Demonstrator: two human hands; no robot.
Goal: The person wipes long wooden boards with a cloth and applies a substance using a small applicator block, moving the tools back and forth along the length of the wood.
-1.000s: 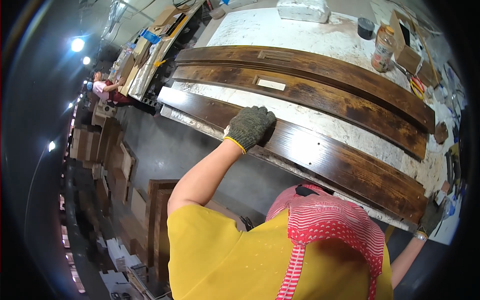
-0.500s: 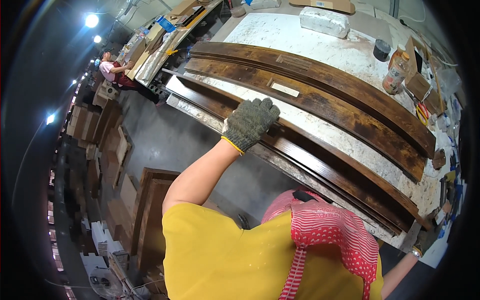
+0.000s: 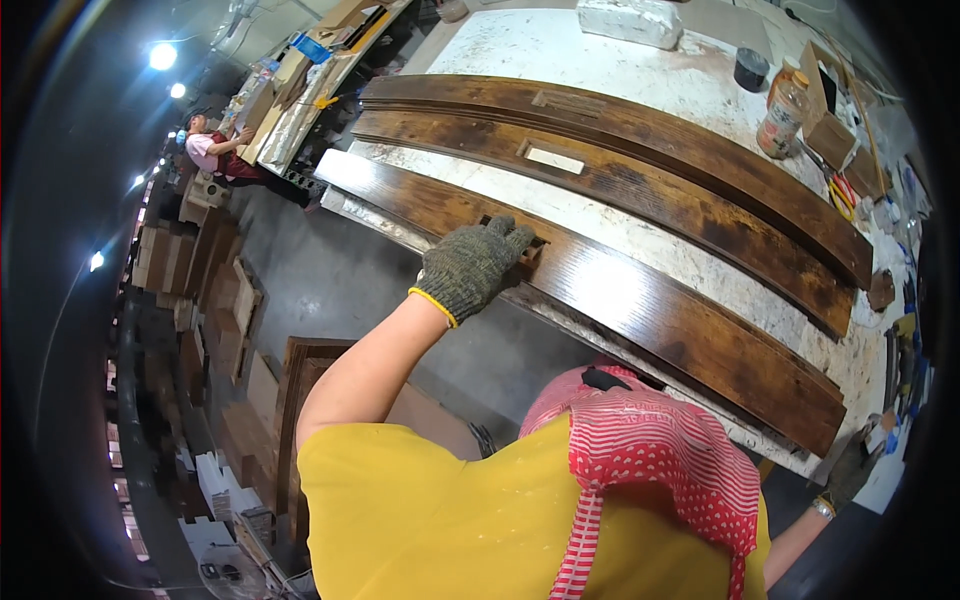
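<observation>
A long dark-stained wooden plank point(image 3: 640, 300) lies flat along the near edge of a white worktable point(image 3: 600, 60). My left hand point(image 3: 470, 265), in a grey knit glove, presses on the plank, its fingers hooked into a small rectangular cutout point(image 3: 530, 250). At the plank's right end, in the dim rim of the picture, my gloved right hand point(image 3: 850, 468) grips the wood from below. My yellow shirt and red striped apron fill the lower part of the view.
Two more dark planks point(image 3: 620, 175) point(image 3: 640, 120) lie parallel farther back. A bottle point(image 3: 785, 100), a dark cup point(image 3: 750, 70), a white wrapped block point(image 3: 630, 20) and cardboard boxes point(image 3: 830, 130) stand beyond. Another person point(image 3: 205, 150) works far left. Wooden frames point(image 3: 310, 400) lean below.
The near plank, tilted up on its edge half a second ago, now lies flat with its broad face up. My left hand has gone from its edge onto its top.
</observation>
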